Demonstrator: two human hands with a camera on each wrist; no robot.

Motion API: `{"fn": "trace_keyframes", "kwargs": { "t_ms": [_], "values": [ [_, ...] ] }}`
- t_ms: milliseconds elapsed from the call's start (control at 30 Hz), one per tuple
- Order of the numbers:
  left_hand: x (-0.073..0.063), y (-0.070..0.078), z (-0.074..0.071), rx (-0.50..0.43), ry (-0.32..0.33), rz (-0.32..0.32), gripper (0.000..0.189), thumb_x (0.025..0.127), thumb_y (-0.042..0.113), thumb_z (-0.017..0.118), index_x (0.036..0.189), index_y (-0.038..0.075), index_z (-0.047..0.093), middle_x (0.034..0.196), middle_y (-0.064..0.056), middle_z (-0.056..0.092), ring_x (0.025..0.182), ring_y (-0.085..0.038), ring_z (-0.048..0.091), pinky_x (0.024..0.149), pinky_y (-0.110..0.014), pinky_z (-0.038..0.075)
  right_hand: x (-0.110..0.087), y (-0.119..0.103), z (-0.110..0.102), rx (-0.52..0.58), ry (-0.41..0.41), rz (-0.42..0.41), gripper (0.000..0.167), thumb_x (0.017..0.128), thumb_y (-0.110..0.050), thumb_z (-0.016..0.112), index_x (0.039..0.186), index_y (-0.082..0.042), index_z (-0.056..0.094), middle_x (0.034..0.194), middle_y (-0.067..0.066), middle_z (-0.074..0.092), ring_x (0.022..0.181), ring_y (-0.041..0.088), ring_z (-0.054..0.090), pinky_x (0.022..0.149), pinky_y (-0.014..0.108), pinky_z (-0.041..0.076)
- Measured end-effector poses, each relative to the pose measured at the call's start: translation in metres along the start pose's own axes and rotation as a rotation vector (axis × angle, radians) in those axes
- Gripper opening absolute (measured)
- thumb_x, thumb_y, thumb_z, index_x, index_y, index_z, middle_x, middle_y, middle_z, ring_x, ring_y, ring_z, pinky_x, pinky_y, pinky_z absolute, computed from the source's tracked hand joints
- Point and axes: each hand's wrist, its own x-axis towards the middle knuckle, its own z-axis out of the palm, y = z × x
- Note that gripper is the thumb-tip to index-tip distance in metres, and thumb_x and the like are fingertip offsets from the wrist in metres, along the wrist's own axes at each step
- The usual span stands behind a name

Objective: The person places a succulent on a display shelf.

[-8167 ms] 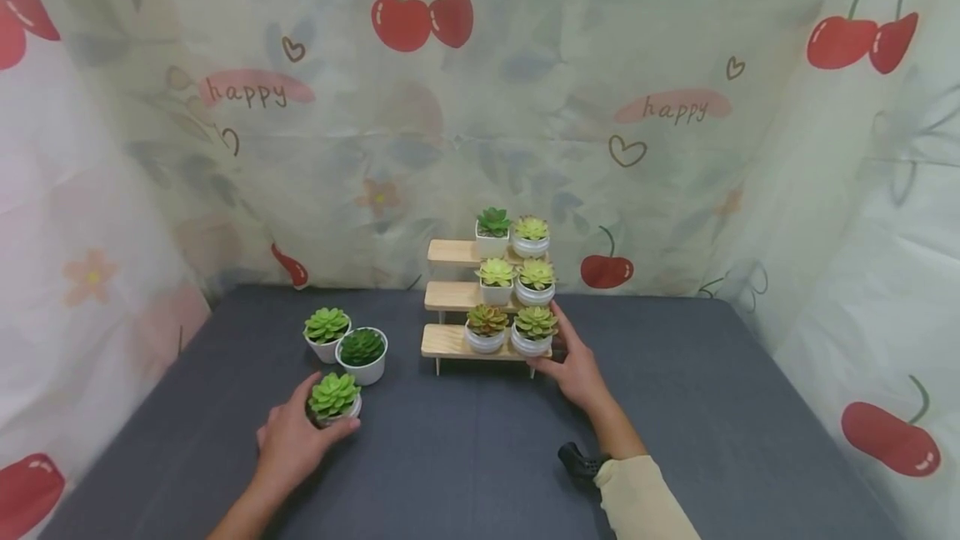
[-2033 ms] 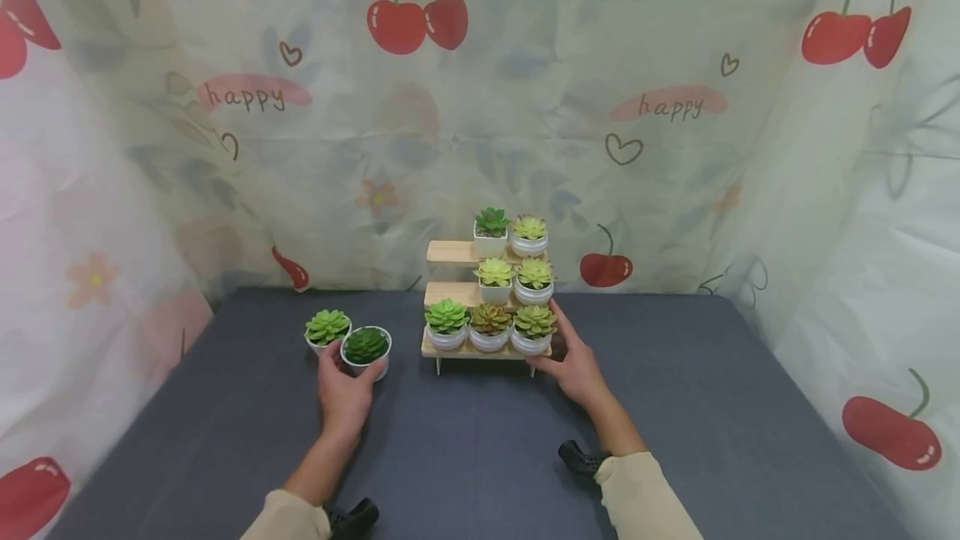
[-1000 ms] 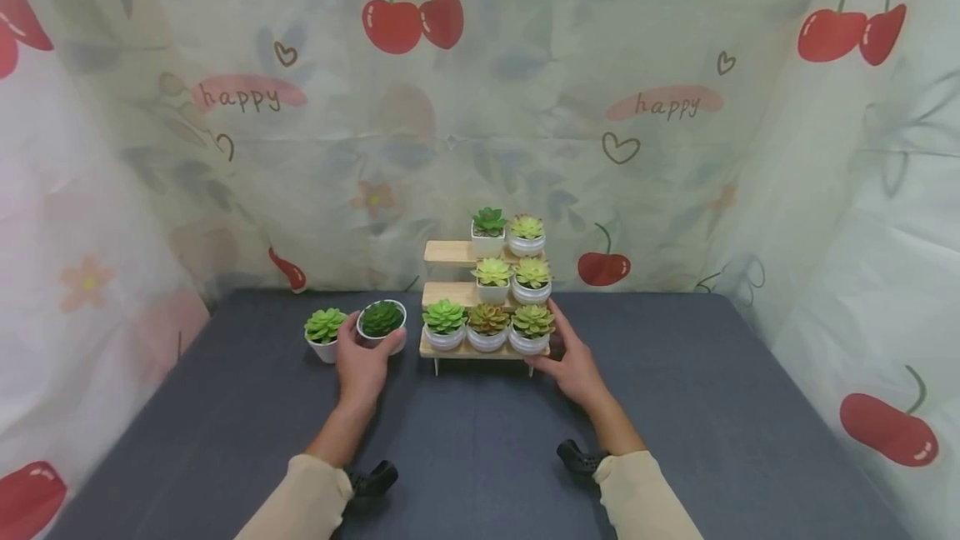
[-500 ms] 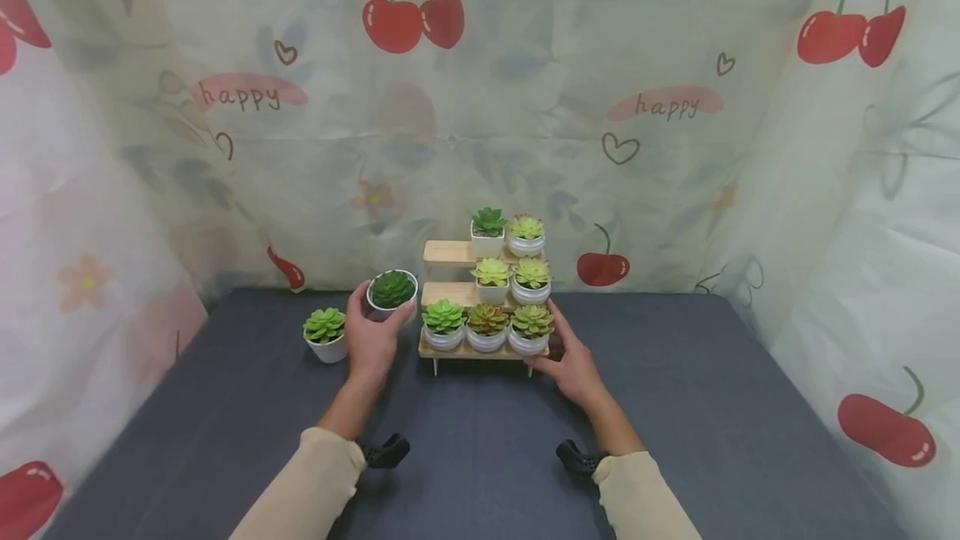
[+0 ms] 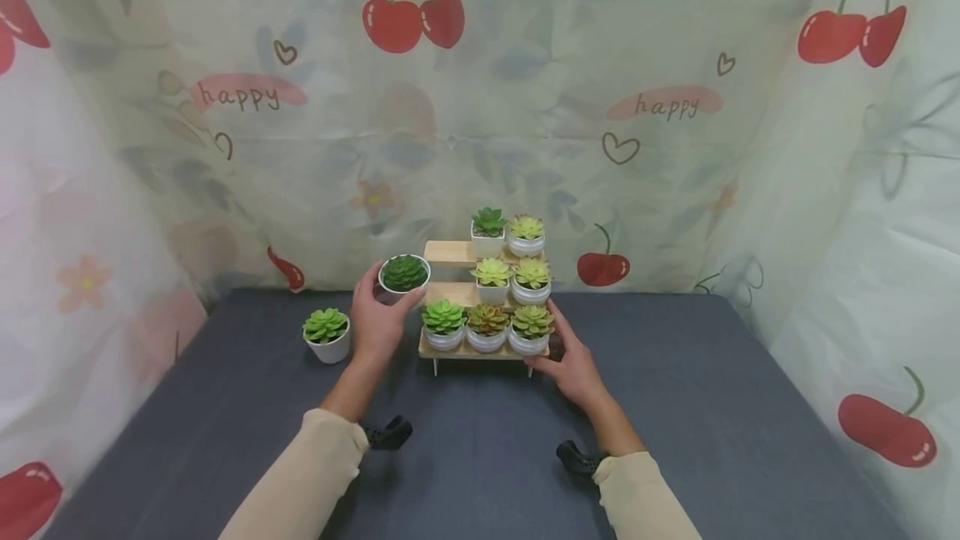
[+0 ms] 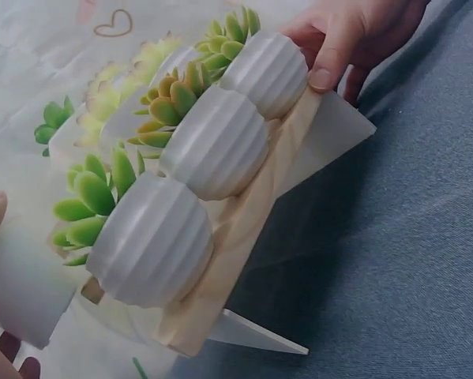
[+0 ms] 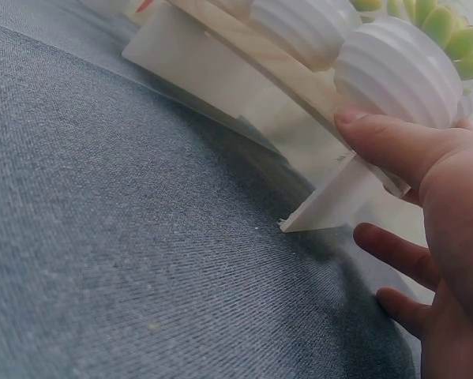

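My left hand [image 5: 377, 322] grips a white pot with a dark green succulent [image 5: 404, 273], raised off the table beside the left end of the middle shelf. In the left wrist view that smooth white pot [image 6: 27, 284] shows at the left edge, a fingertip and thumb around it. My right hand [image 5: 579, 369] holds the right end of the bottom shelf of a three-step wooden stand [image 5: 447, 252]. The right wrist view shows its thumb [image 7: 394, 146] on the shelf edge, by a ribbed pot. Three potted succulents fill the bottom shelf; two stand at the right of each upper shelf.
A light green succulent in a white pot [image 5: 328, 336] stands on the dark tablecloth [image 5: 480, 457] left of the stand. A cherry-print curtain [image 5: 465, 107] hangs close behind the stand and along both sides.
A light green succulent went onto the bottom shelf's left end earlier. Then my left hand took the dark green one and lifted it up and rightward to the middle shelf. My right hand stayed put.
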Motion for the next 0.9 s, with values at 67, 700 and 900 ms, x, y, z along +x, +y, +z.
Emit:
{"fn": "trace_keyframes", "kwargs": {
  "t_ms": [67,700,900],
  "values": [
    [0.001,0.002,0.002,0.017,-0.031,-0.005,0.079,0.076,0.022,0.085,0.143,0.003,0.045,0.129,-0.018,0.047,0.116,-0.03,0.05,0.093,-0.041,0.043,0.0,0.0,0.0,-0.002,0.002,0.0,0.102,0.08,-0.02,0.082,0.154,-0.044,0.017,0.14,0.012,0.051,0.112,0.029,0.06,0.084,0.051,0.05],
    [0.008,0.005,0.012,-0.018,-0.128,-0.052,0.066,0.081,0.021,0.081,0.137,0.006,0.048,0.129,-0.013,0.052,0.114,-0.029,0.05,0.09,-0.042,0.043,0.001,0.0,0.001,0.011,0.001,-0.024,0.101,0.079,-0.019,0.083,0.154,-0.042,0.018,0.137,0.013,0.053,0.11,0.03,0.061,0.08,0.046,0.051],
    [0.009,0.007,0.013,0.06,-0.139,-0.04,0.067,0.08,0.025,0.081,0.138,0.009,0.051,0.121,-0.015,0.052,0.109,-0.03,0.051,0.09,-0.044,0.043,0.0,0.0,0.0,0.008,0.0,-0.019,0.101,0.08,-0.019,0.082,0.154,-0.041,0.018,0.136,0.012,0.054,0.11,0.031,0.06,0.079,0.046,0.052]
  ]
}}
